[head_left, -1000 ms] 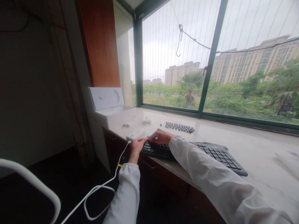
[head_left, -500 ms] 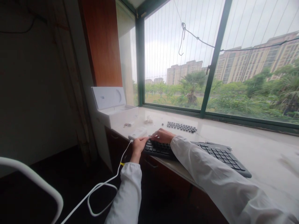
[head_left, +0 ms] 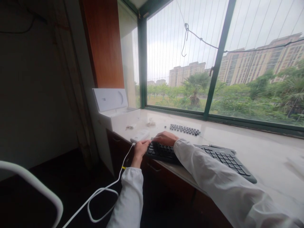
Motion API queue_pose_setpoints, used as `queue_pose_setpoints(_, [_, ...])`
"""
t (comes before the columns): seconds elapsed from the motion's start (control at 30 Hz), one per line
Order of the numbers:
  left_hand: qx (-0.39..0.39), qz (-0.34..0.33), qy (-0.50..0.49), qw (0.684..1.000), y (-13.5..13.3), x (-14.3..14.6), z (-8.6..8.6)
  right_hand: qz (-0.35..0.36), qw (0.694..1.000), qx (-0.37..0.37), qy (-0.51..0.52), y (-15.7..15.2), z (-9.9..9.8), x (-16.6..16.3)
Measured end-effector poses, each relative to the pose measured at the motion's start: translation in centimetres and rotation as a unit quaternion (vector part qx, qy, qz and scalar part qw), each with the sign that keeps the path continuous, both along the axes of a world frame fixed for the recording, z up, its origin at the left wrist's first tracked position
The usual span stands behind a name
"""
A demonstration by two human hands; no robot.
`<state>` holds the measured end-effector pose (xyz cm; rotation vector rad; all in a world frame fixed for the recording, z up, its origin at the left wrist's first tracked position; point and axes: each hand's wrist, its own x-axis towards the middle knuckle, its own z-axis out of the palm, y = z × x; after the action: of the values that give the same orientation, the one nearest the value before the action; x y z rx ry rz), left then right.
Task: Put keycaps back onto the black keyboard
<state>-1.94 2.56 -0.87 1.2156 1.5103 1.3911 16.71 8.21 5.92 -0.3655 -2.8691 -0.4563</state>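
Note:
A black keyboard lies along the front edge of a pale stone sill. My left hand rests at the keyboard's left end, fingers curled against its corner. My right hand lies palm down on the keys just right of that, fingers bent. Both arms wear white sleeves. Whether either hand grips anything is hidden by the hands themselves. A row of loose dark keycaps sits behind my right hand.
A white device with a white cable hanging to the floor sits left of the keyboard. An open white box stands at the sill's left end. Small bits lie near it. A white curved bar is at lower left.
The view shifted slightly right between the first frame and now. My hands stay on the keyboard's left end, with small finger movement.

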Motion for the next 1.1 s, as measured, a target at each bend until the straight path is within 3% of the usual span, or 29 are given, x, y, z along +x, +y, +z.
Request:
queue_pose_setpoints(0.63, [-0.001, -0.04, -0.054, 0.998, -0.79, 0.1, 0.54, 0.024, 1.0, -0.016, 0.008, -0.13, 0.21, 0.08])
queue_pose_setpoints(1.1, [0.016, -0.046, -0.048, 0.998, -0.58, -0.01, 0.2, 0.035, 0.999, 0.04, 0.002, 0.14, -0.47, -0.05])
